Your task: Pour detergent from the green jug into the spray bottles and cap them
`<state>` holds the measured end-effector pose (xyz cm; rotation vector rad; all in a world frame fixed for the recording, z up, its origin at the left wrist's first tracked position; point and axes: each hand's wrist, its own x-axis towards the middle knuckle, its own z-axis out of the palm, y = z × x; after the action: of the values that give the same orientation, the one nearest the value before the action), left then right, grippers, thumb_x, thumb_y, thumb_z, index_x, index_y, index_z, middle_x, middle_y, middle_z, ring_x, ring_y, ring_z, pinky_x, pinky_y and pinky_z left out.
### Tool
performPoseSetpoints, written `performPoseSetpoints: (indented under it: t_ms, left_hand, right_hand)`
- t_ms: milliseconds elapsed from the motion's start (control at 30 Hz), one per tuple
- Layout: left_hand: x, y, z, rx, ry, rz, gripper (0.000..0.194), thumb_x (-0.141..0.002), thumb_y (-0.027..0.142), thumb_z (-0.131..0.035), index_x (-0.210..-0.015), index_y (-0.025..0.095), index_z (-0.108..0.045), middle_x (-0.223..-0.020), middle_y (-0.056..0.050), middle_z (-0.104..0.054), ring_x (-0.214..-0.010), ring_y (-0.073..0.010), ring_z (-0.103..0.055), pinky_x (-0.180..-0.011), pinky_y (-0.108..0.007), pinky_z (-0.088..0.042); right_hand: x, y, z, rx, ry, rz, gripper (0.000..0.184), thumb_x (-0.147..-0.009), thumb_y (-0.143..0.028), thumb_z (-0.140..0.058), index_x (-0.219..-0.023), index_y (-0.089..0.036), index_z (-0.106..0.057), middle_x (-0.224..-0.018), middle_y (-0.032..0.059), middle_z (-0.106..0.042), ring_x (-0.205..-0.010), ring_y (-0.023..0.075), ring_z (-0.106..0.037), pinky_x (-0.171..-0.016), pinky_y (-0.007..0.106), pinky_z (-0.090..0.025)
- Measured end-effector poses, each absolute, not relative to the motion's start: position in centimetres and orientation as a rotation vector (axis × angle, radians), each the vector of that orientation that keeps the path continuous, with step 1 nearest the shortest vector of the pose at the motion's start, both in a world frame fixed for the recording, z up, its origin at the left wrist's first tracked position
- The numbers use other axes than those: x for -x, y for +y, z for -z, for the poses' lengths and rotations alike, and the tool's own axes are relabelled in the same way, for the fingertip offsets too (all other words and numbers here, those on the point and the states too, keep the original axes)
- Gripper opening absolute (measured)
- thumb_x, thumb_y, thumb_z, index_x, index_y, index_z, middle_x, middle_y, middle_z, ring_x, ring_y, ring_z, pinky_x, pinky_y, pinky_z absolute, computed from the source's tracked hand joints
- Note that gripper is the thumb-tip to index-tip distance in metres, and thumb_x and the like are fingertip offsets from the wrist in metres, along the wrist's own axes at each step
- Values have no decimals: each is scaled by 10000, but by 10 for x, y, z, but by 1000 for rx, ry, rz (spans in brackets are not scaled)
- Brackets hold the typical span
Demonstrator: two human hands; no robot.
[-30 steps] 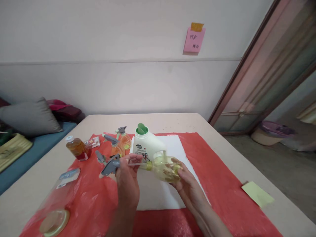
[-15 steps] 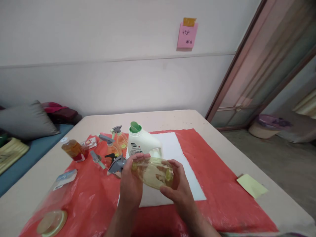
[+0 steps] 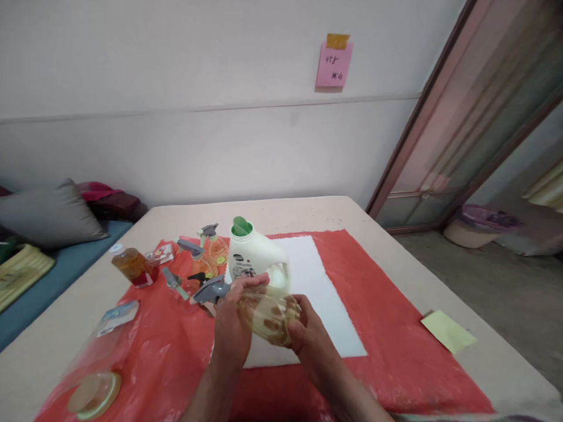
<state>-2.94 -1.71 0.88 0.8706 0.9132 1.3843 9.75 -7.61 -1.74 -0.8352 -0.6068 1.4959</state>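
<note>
Yellowish spray bottle (image 3: 266,313) lay on its side in midair above a white sheet (image 3: 310,264), held between both hands in front of a pale jug (image 3: 261,252). The left hand (image 3: 233,322) was closed around the neck end, its fingers stretched along the far side and the grey trigger head (image 3: 213,289) jutting out past it. The right hand (image 3: 310,334) was curled about the base, thumb on the near side; the two hands stood apart, with the clear body spanning the gap.

On the jug's front were a dark oval logo and a patterned label, their lettering too small to read. A pink note (image 3: 333,65) taped to the wall bore handwriting: "45" and what looked like a "g", above characters I could not make out.
</note>
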Motion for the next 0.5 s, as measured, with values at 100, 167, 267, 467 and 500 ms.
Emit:
performPoseSetpoints:
  t_ms: [100,167,267,467,500]
  left_hand:
    - [28,-17,-8,-773,875,-1349,292,-805,417,-635,-834,144,-734,-1017,-135,-741,-992,-271,-681,-880,-379,-521]
    - [27,-19,-7,-792,892,-1334,275,-794,403,-649,-801,139,-726,-967,-130,-744,-937,-265,-691,-835,-369,-532]
    - [27,-22,-6,-848,968,-1348,249,-772,385,-672,-768,142,-724,-904,-111,-741,-858,-249,-697,-772,-346,-538]
    - [36,-19,-6,-885,1145,-1483,256,-781,393,-647,-739,152,-723,-863,-91,-732,-810,-237,-689,-715,-318,-533]
    - [38,-18,-6,-870,1158,-1475,260,-781,398,-643,-748,154,-724,-856,-90,-732,-798,-236,-688,-708,-321,-533]
  right_hand:
    - [-93,-77,19,909,-524,-1641,514,-790,-638,-652,-1038,-197,-561,-905,44,-682,-700,175,-695,-528,253,-525]
    - [-90,-76,22,958,-428,-1770,616,-832,-724,-509,-1054,-155,-592,-789,60,-689,-564,157,-675,-440,214,-471]
    - [-89,-73,27,1033,-338,-1924,770,-843,-797,-339,-1034,-108,-624,-741,105,-701,-463,153,-642,-377,202,-406]
    - [-89,-75,31,1047,-784,-1498,716,-728,-593,-733,-1314,-266,-485,-1280,93,-625,-1026,225,-661,-749,322,-549]
    - [-88,-76,30,1024,-874,-1425,806,-665,-458,-824,-1352,-293,-434,-1324,78,-592,-1095,234,-629,-842,352,-531]
